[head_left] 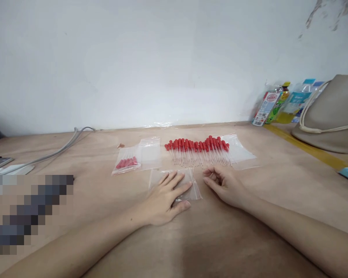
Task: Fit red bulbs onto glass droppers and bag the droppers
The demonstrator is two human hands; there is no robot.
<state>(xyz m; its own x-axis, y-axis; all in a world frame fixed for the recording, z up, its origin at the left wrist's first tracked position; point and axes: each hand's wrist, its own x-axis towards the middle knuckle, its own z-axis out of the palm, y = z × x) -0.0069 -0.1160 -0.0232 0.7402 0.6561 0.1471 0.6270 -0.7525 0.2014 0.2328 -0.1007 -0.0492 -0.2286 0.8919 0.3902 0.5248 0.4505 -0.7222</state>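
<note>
My left hand (166, 199) lies flat with its fingers spread on a clear zip-lock bag (195, 189). My right hand (227, 185) rests on its side on the table, just right of that bag. Its fingers are loosely curled, with a gap to the thumb, and I see nothing in them. Just beyond my hands lies a row of red-capped droppers (197, 146) with thin clear stems, their red ends pointing toward the wall. To the left, a filled zip-lock bag (126, 161) holds several of the same pieces, red ends toward me. Beside it is another flat clear bag (150, 152).
Under the row's right end lies a white plastic bag (243, 152). Bottles and a carton (268, 108) stand at the back right, near a beige bag (330, 112). A grey cable (60, 148) crosses the left side. Yellow tape (304, 146) runs along the right.
</note>
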